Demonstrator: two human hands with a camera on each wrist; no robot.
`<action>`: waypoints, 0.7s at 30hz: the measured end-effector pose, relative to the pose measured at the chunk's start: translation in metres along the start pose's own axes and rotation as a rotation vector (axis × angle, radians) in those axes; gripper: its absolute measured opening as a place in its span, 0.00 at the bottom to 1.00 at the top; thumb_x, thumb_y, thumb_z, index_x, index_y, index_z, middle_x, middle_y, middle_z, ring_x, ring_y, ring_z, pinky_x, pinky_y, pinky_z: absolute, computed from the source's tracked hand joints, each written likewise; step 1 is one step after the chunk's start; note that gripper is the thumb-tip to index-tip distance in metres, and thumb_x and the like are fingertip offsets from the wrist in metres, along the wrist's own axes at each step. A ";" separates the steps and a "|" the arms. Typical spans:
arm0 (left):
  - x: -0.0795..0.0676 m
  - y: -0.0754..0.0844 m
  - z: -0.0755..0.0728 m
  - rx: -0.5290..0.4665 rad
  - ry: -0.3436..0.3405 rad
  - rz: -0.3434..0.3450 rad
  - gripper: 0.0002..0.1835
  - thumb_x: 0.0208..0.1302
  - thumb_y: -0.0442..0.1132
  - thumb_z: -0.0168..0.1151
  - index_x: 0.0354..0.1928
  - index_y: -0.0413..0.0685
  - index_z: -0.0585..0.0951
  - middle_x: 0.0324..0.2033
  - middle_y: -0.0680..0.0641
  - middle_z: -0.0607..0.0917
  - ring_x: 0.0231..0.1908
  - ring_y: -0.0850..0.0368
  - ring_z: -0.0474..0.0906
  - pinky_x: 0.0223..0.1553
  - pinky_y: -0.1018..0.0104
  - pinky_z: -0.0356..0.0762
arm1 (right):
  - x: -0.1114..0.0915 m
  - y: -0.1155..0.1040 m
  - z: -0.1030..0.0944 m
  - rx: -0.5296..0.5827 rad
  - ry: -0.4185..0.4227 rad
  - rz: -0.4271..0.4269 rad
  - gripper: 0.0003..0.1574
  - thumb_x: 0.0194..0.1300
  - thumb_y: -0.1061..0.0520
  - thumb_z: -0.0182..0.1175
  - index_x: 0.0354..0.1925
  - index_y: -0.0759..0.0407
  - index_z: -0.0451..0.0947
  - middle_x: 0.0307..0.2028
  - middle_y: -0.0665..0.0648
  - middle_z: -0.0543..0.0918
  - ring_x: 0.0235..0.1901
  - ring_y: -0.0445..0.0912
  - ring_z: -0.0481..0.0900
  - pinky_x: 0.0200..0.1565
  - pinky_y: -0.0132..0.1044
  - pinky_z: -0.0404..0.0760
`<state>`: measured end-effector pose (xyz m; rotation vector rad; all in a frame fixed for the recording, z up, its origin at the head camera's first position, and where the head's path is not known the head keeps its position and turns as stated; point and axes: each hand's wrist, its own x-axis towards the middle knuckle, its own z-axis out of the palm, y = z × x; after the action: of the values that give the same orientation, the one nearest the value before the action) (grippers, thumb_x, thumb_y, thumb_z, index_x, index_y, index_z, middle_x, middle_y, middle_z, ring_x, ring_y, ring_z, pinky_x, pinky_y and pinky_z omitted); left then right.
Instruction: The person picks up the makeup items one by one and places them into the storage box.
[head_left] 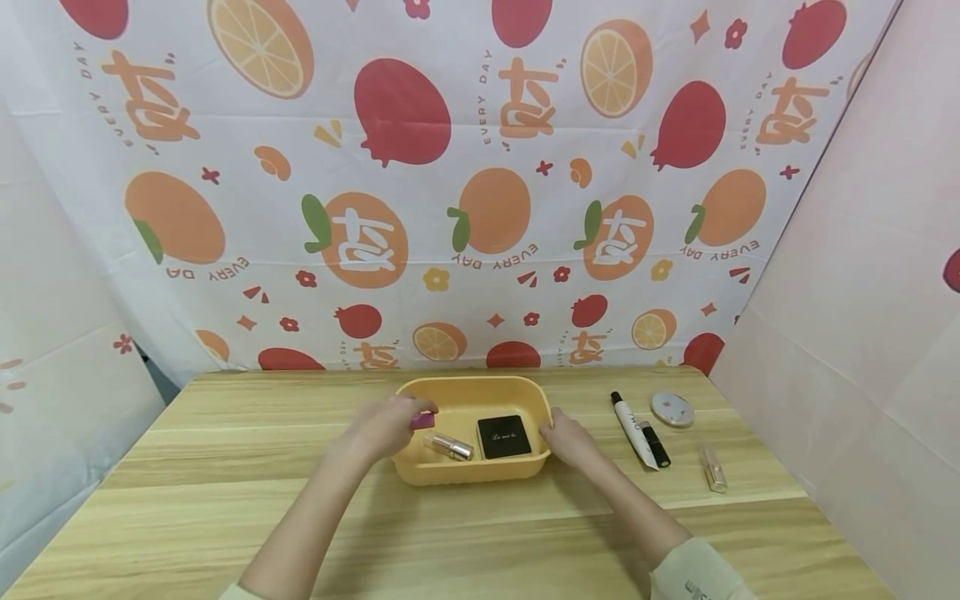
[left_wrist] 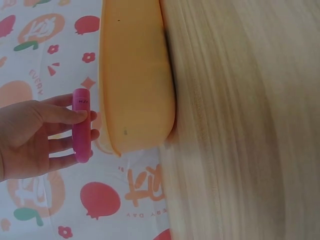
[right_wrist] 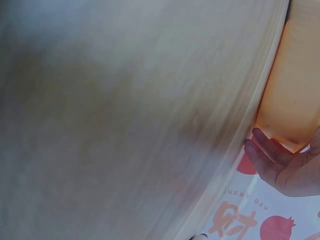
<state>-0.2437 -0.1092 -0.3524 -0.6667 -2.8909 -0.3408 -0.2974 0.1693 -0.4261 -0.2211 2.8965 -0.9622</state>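
A yellow plastic basket (head_left: 472, 472) stands on the wooden table. Inside it lie a clear-capped lipstick (head_left: 450, 447) and a black square compact (head_left: 503, 437). Over the basket's left end, my left hand (head_left: 392, 423) holds a small pink tube (head_left: 423, 421). The left wrist view shows this pink tube (left_wrist: 81, 125) pinched between the thumb and the fingers of the left hand (left_wrist: 30, 132). My right hand (head_left: 567, 437) grips the basket's right rim. In the right wrist view, fingers of the right hand (right_wrist: 287, 165) lie against the basket's outside; its thumb is hidden.
Right of the basket lie a white tube with a black cap (head_left: 633, 429), a short black tube (head_left: 655, 444), a round patterned case (head_left: 672, 409) and a clear-and-pink lipstick (head_left: 713, 468). A fruit-printed cloth (head_left: 427, 200) hangs behind the table (head_left: 247, 500).
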 end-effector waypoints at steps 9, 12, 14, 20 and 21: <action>-0.001 0.006 0.002 0.022 0.003 0.012 0.19 0.50 0.21 0.56 0.40 0.48 0.82 0.34 0.46 0.82 0.36 0.48 0.78 0.24 0.60 0.73 | 0.000 0.001 -0.001 0.004 -0.008 0.004 0.27 0.65 0.58 0.45 0.57 0.74 0.62 0.26 0.57 0.75 0.20 0.47 0.70 0.22 0.36 0.69; 0.000 0.007 0.004 0.029 -0.002 0.014 0.18 0.51 0.21 0.56 0.41 0.48 0.82 0.33 0.47 0.82 0.36 0.49 0.78 0.25 0.59 0.73 | -0.001 0.001 0.000 -0.001 -0.004 0.003 0.26 0.65 0.58 0.45 0.57 0.74 0.63 0.26 0.57 0.75 0.20 0.47 0.70 0.22 0.36 0.69; 0.001 0.007 0.005 0.031 -0.005 0.019 0.18 0.51 0.22 0.57 0.41 0.48 0.82 0.33 0.47 0.82 0.36 0.49 0.78 0.25 0.59 0.73 | -0.001 0.001 0.000 -0.004 0.000 0.003 0.26 0.65 0.58 0.45 0.56 0.74 0.63 0.26 0.57 0.75 0.20 0.47 0.70 0.22 0.36 0.69; 0.001 0.010 0.007 0.020 -0.014 0.018 0.19 0.49 0.21 0.57 0.41 0.48 0.82 0.32 0.48 0.81 0.35 0.50 0.78 0.26 0.60 0.72 | -0.002 0.002 0.000 0.000 0.003 0.001 0.25 0.65 0.57 0.45 0.55 0.74 0.64 0.25 0.57 0.74 0.20 0.47 0.70 0.22 0.36 0.69; 0.001 0.011 0.007 0.017 -0.018 0.015 0.19 0.50 0.21 0.57 0.41 0.49 0.82 0.32 0.48 0.81 0.35 0.50 0.78 0.26 0.60 0.72 | -0.002 0.002 0.000 0.003 0.003 0.001 0.25 0.65 0.57 0.45 0.55 0.74 0.64 0.25 0.57 0.74 0.20 0.47 0.70 0.22 0.36 0.69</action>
<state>-0.2408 -0.0973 -0.3571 -0.6922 -2.9004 -0.3099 -0.2958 0.1713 -0.4277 -0.2186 2.8976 -0.9668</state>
